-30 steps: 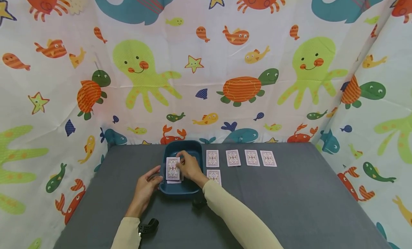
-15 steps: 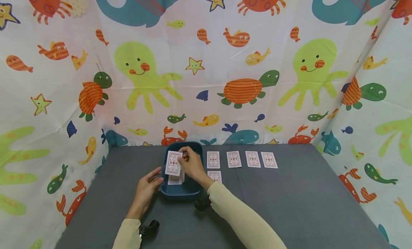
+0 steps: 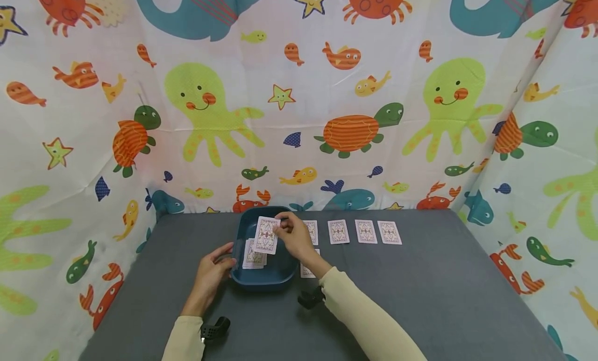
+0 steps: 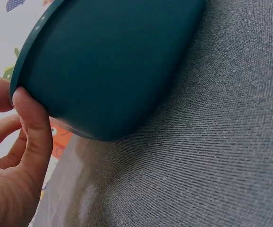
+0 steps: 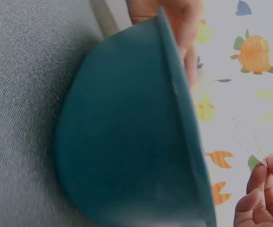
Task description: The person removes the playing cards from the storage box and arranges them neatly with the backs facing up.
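Observation:
My left hand point(image 3: 210, 274) pinches the left rim of a dark blue plastic tub point(image 3: 277, 274) between thumb and fingers. In the left wrist view, the thumb point(image 4: 32, 113) lies against the tub's outer wall. Above the tub, my right hand point(image 3: 298, 239) pinches a patterned playing card point(image 3: 265, 236) by its upper right edge, back side up. More playing cards point(image 3: 253, 258) lie in the left part of the tub, partly covered by the held one. The right wrist view shows the card nearly edge-on at the fingertips point(image 5: 257, 175), beside the tub's rim.
Right of the tub, several face-down cards point(image 3: 365, 231) lie in a row along the table's back. Another card point(image 3: 308, 270) sits below the row's first one, partly behind my right wrist. The grey cloth table point(image 3: 402, 288) meets a sea-animal curtain point(image 3: 299, 143).
My right hand has lifted a card off the pile in the tub and moved it to the right. The left hand has stayed at the rim.

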Tool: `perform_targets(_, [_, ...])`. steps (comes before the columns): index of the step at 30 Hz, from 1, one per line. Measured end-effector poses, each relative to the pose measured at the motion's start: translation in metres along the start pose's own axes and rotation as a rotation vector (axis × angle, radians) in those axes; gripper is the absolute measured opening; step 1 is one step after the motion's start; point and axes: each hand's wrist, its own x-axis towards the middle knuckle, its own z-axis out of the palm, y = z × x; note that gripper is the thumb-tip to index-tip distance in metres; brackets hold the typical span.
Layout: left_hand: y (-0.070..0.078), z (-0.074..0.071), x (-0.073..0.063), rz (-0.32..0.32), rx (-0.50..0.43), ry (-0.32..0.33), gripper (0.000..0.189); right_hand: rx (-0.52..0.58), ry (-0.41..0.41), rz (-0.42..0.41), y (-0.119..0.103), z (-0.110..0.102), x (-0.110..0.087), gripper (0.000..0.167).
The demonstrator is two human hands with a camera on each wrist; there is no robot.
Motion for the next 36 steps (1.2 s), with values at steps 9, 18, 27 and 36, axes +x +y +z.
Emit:
perform_targets(9, [-0.004,-0.004,0.004,0.003,-0.010,-0.010,0.053,0.087,0.012,0.052,0.001,-0.029,-0.010,0.032])
perform_targets(18, [-0.005,-0.003,0.001,0.002,-0.029,0.000,0.053,0.099,0.040,0.081,0.002,-0.050,-0.020,0.031])
perform_targets(27, [-0.004,-0.001,0.007,0.023,0.012,-0.017,0.052,0.097,0.081,0.117,0.011,-0.071,-0.026,0.029])
perform_targets(36, [-0.005,-0.001,0.007,0.021,-0.007,0.000,0.052,0.100,0.102,0.118,0.029,-0.091,-0.038,0.026])
